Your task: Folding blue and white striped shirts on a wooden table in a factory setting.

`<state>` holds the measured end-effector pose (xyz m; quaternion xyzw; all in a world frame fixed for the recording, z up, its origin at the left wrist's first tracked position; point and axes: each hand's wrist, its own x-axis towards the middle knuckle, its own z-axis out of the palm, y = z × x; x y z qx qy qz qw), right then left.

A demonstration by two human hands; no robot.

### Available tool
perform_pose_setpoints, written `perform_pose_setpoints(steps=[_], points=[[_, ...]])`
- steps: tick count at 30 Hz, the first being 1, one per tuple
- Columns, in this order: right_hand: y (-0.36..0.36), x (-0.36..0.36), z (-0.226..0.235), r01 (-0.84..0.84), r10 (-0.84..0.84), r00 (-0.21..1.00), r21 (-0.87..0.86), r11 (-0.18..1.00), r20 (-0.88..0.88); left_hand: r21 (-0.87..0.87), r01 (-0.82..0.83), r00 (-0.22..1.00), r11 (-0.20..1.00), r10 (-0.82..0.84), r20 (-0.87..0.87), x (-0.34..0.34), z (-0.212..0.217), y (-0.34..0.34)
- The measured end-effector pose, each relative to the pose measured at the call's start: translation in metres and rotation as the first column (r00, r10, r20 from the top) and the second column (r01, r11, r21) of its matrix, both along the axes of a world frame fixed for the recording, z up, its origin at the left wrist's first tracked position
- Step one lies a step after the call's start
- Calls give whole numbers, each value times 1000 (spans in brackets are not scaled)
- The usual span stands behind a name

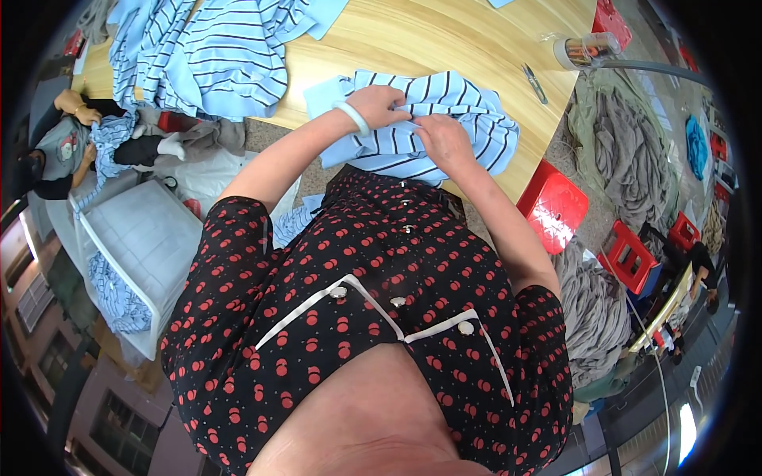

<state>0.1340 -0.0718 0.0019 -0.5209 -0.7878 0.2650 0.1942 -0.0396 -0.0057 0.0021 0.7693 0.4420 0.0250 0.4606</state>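
Observation:
A light blue garment with black and white stripes (468, 107) lies bunched at the near edge of the wooden table (429, 36), partly hanging over toward my lap. My left hand (379, 105), with a pale bangle at the wrist, has its fingers closed on the cloth. Close beside it, my right hand (446, 143) pinches the same fabric, fingertips nearly meeting the left ones. Whatever small part lies between the fingertips is too small to make out. More striped garments (230, 59) are heaped on the table at the far left.
Thread snips (535, 84) and a clear tub of small items (586, 51) are at the table's right. A red stool (553, 208) stands by my right arm, near grey cloth heaps (627, 151). At left are a white plastic bin (143, 226) and another person (67, 147) handling striped cloth.

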Motion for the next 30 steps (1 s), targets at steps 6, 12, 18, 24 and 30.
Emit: perform_pose_setpoints(steps=[6,12,18,24,30], points=[[-1,0,-7,-48,49,996,-9,999,76,256,204,978,945,-183,-105,12,-23,-5],[-2,-2,-7,12,-12,1000,8,1000,22,128,0,996,992,12,-91,14,-32,-10],[-2,-2,-6,-42,44,997,-42,998,66,99,82,997,992,-80,-19,14,-27,-7],[1,-5,-1,8,-9,999,-19,1000,-38,140,-13,1000,990,16,-22,15,-29,-7],[9,-5,11,80,-77,989,16,997,-124,-69,-156,987,985,158,19,19,-8,-2]])
